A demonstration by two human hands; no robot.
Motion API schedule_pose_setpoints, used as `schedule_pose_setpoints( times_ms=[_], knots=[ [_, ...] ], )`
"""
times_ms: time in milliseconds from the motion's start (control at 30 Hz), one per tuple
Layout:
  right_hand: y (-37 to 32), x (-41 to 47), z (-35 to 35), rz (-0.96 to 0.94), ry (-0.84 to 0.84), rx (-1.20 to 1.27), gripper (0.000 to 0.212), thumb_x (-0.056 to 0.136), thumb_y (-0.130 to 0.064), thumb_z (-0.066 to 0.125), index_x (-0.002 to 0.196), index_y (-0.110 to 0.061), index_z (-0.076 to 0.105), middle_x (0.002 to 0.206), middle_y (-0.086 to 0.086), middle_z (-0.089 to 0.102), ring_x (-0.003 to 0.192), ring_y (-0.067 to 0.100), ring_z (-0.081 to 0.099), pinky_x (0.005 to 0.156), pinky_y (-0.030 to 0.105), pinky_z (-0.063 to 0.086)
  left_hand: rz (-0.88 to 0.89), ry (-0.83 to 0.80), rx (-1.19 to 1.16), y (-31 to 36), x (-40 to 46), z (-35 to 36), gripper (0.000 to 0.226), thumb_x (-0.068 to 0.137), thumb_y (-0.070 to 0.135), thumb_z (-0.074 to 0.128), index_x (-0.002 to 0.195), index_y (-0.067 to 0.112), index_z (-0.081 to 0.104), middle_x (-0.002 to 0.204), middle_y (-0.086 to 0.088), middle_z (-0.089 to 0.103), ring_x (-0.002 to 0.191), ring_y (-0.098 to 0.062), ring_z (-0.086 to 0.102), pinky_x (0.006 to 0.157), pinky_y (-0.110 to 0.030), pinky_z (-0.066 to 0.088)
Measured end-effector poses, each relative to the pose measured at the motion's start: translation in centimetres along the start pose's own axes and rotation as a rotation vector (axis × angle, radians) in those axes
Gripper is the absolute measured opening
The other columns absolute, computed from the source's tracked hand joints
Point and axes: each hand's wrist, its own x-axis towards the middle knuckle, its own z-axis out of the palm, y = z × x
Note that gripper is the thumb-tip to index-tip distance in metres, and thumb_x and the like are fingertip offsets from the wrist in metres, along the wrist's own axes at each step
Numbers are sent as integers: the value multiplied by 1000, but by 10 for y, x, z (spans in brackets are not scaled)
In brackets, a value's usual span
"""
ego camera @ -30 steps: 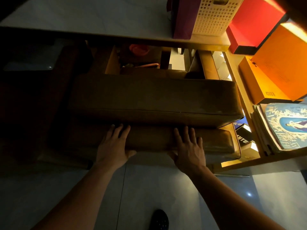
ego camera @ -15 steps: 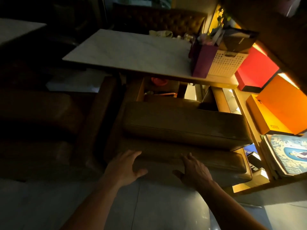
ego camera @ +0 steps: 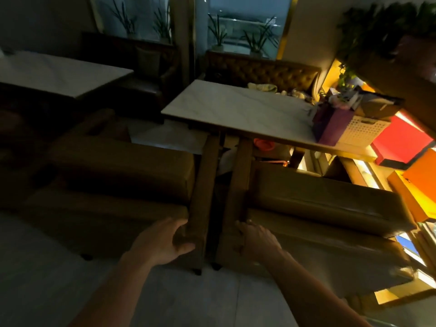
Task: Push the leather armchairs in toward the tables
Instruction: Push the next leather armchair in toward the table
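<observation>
Both hands had shifted leftward from the back of the right armchair (ego camera: pixel 325 204) to the narrow gap between the two chairs, and the view had lifted to take in more of the room. Nearest the camera, the left hand (ego camera: pixel 162 241) gripped the rear end of the left armchair's (ego camera: pixel 122 166) right armrest (ego camera: pixel 200 197), fingers (ego camera: pixel 175 226) curled onto its inner side and thumb hooked round the corner, a hold suited to steering that chair forward. The right hand (ego camera: pixel 257 241) rested against the back corner of the right armchair; whether its fingers were curled or flat could not be told in the dim light. Beyond the hands, the right armchair sat with its front tucked beneath the near table (ego camera: pixel 236 109), judged already pushed in. The left armchair stood level beside it, mostly clear of that table's left edge. Farther off, a second table (ego camera: pixel 59 74) and a tufted bench (ego camera: pixel 262 69) stood against the windows.
</observation>
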Motion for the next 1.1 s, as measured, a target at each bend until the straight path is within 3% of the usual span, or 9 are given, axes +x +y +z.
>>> schedule_pose_setpoints(
  times_ms=[100,233,367,500,733,933,1100],
  knots=[
    [-49,22,6,-26,14,-27,74,87,-50,62,150,-30,30,149,6,42,131,29,48,102,43,46,-21,76,6,-39,-6,-27,83,79,75,57,148,44,25,159,9,25,143,-17,27,111,-43,33],
    [-114,64,26,-102,61,-45,70,86,-35,66,147,-32,31,151,9,36,135,32,41,106,45,42,-48,246,31,-108,-5,-46,86,79,78,53,151,42,21,159,10,24,145,-18,22,116,-44,28],
    [-178,111,61,-143,91,-60,83,89,-42,62,155,-31,14,165,9,11,151,32,16,119,50,26,-91,339,110,-187,8,-53,89,81,78,49,154,39,15,163,7,18,149,-18,12,121,-44,12],
    [-229,162,89,-124,66,-76,86,92,-48,59,156,-32,4,167,10,0,153,31,2,123,51,13,-124,303,129,-270,32,-64,94,78,79,51,155,39,13,163,7,19,150,-18,12,121,-41,10],
    [-274,234,112,-22,-2,-123,93,88,-52,63,156,-33,3,166,12,0,153,33,0,124,51,10,-152,200,169,-392,86,-98,95,76,78,56,154,39,18,160,3,25,145,-25,23,114,-44,28],
    [-295,278,137,39,-26,-126,103,84,-68,60,156,-35,-6,166,11,-4,152,34,-7,123,55,3,-81,133,226,-463,138,-106,96,74,76,60,153,40,19,160,3,25,142,-27,26,112,-45,28],
    [-317,284,165,155,103,-70,103,82,-69,61,156,-36,-4,166,11,0,152,34,-7,120,64,4,21,69,277,-510,173,-106,99,75,80,54,153,45,5,165,6,7,149,-23,4,119,-49,13]
  ],
)
